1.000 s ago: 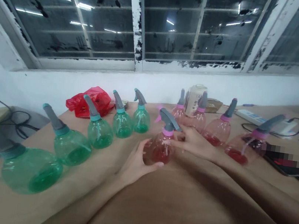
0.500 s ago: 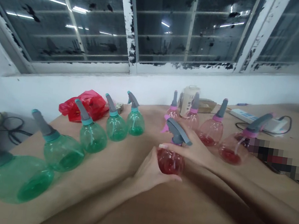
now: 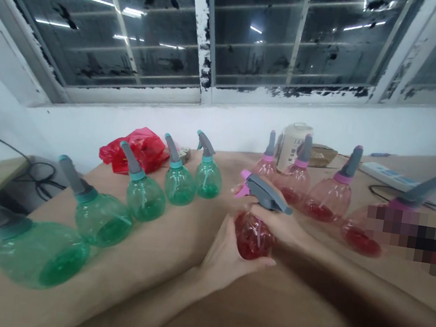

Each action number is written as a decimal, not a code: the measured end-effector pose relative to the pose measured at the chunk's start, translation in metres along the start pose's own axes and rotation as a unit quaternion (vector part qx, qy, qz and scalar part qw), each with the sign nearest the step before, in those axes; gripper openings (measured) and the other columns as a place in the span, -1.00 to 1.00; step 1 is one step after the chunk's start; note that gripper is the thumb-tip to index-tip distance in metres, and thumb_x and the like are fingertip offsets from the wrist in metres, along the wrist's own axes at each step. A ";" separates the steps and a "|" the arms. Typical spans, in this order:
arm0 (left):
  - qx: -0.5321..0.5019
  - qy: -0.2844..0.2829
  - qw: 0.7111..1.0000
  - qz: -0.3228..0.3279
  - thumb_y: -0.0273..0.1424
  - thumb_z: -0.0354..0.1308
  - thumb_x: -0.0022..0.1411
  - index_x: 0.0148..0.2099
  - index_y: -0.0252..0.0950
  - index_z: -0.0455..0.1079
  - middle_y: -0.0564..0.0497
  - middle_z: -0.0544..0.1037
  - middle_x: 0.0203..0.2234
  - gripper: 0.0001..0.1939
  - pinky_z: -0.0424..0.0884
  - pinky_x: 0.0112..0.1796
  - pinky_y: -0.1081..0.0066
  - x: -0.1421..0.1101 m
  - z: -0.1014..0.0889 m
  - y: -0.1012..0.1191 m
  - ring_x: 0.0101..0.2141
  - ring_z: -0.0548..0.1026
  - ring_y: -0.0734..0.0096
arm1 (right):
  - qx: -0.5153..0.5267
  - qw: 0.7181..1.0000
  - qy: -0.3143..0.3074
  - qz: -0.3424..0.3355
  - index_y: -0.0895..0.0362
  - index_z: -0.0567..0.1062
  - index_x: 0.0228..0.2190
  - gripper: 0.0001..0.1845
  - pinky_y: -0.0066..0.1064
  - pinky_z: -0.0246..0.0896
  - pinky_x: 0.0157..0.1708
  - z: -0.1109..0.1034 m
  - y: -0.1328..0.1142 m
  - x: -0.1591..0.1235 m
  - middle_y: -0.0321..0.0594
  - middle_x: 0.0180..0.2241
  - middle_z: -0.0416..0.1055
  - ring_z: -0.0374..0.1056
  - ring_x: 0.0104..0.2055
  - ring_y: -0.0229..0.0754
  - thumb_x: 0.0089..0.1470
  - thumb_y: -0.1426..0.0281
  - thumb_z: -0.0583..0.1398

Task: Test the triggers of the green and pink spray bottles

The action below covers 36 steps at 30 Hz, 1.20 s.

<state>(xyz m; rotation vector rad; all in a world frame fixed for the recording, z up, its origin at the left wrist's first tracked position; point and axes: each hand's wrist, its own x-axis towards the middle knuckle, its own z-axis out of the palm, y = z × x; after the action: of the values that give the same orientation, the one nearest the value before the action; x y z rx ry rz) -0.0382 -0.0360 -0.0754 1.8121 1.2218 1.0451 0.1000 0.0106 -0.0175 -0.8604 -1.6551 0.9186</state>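
In the middle of the head view is a pink spray bottle (image 3: 253,240) with red liquid and a grey trigger head that has a pink tip. My left hand (image 3: 226,257) curves round the bottle's body from the left and below. My right hand (image 3: 275,221) closes round its neck under the grey head, with some fingers hidden behind it. Green spray bottles, such as the nearest one (image 3: 42,255), stand in a slanting row to the left. More pink spray bottles, among them one (image 3: 328,197) beyond my right wrist, stand to the right.
A crumpled red plastic bag (image 3: 135,151) lies at the back left. A pale canister (image 3: 292,147), a small cardboard box (image 3: 321,156) and a white power strip (image 3: 392,177) with a black cable are at the back right. The window wall bounds the table (image 3: 170,265).
The view has shifted, so most things appear further right. My right hand has gone from an open spread beside the neck to a closed grip round it. My left hand keeps its hold.
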 end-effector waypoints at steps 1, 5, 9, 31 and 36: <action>-0.002 -0.003 1.000 0.001 -0.14 0.38 -0.12 0.22 -0.21 -0.05 -0.19 0.29 0.11 -0.05 0.23 0.10 -0.05 0.000 0.000 -0.001 0.13 0.27 -0.04 | -0.003 1.000 0.001 0.009 0.02 0.39 -0.33 -0.77 -0.42 0.19 -0.55 0.001 -0.001 0.001 -0.44 -0.60 0.28 0.21 -0.57 -0.26 -0.14 0.46 0.14; 0.009 -0.001 1.000 -0.003 -0.11 0.37 -0.12 0.23 -0.17 -0.04 -0.18 0.28 0.12 -0.04 0.22 0.10 -0.07 0.000 -0.001 -0.002 0.13 0.28 -0.05 | -0.014 0.999 -0.007 0.043 0.05 0.37 -0.46 -0.89 -0.45 0.06 -0.60 0.002 0.000 0.001 -0.46 -0.65 0.11 0.08 -0.61 -0.30 -0.17 0.43 0.12; 0.035 0.000 0.999 -0.009 -0.08 0.38 -0.14 0.22 -0.17 -0.02 -0.19 0.29 0.11 -0.04 0.21 0.09 -0.12 0.001 -0.003 0.000 0.13 0.27 -0.10 | -0.039 0.997 -0.012 0.059 0.07 0.31 -0.57 -0.94 -0.44 0.07 -0.57 0.000 0.003 0.001 -0.43 -0.64 0.14 0.11 -0.58 -0.29 -0.15 0.40 0.14; 0.063 -0.025 0.998 0.012 -0.10 0.38 -0.16 0.20 -0.21 0.05 -0.18 0.33 0.10 -0.07 0.27 0.07 -0.11 0.003 -0.008 0.009 0.10 0.32 -0.12 | -0.011 0.999 -0.002 -0.032 0.03 0.48 -0.35 -0.84 -0.32 0.30 -0.25 0.001 -0.002 0.000 -0.34 -0.42 0.46 0.39 -0.32 -0.19 0.05 0.22 0.19; 0.055 -0.031 0.998 0.033 -0.11 0.36 -0.11 0.21 -0.20 0.01 -0.17 0.28 0.15 -0.09 0.22 0.12 -0.06 0.004 -0.008 0.007 0.15 0.26 -0.04 | -0.040 0.998 0.026 -0.048 0.08 0.46 -0.41 -0.89 -0.35 0.26 -0.36 0.001 0.000 -0.001 -0.35 -0.50 0.41 0.31 -0.44 -0.22 0.03 0.30 0.18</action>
<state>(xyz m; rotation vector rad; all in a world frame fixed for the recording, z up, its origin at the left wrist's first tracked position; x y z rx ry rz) -0.0416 -0.0334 -0.0653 1.9650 1.2107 0.9678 0.0993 0.0099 -0.0181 -0.8432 -1.6836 0.7622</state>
